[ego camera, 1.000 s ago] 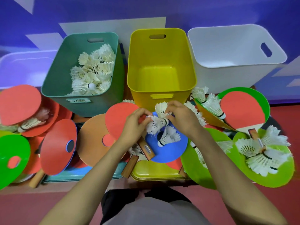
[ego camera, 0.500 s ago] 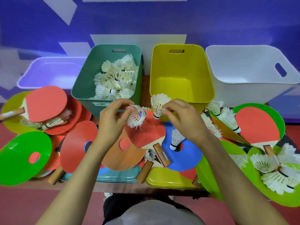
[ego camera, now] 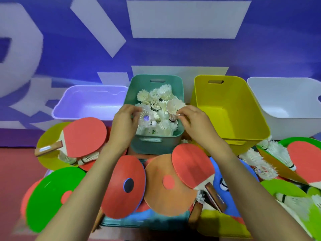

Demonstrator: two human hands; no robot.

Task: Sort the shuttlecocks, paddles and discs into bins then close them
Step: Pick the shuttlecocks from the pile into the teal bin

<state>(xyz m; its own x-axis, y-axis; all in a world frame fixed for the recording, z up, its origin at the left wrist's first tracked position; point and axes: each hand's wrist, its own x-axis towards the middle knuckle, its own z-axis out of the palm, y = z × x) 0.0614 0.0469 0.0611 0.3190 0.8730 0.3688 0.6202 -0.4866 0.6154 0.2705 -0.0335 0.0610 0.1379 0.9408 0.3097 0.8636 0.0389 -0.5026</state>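
Both hands have risen from the paddle pile and now hang over the teal plastic bin [ego camera: 152, 145] at the table's far edge. The left hand [ego camera: 124, 124] curls round a white feathered shuttlecock [ego camera: 145, 117]; the right hand [ego camera: 192, 119] pinches a second shuttlecock [ego camera: 173, 108] by its cork end, feathers up, probably so both drop cleanly onto the heap inside. Beside it, the yellow plastic bin [ego camera: 243, 110] and white plastic bin [ego camera: 286, 122] show nothing inside. Red-faced wooden paddles [ego camera: 191, 164] and flat coloured discs [ego camera: 52, 193] crowd the near edge under the forearms, and loose shuttlecocks [ego camera: 265, 169] lie towards the right edge.
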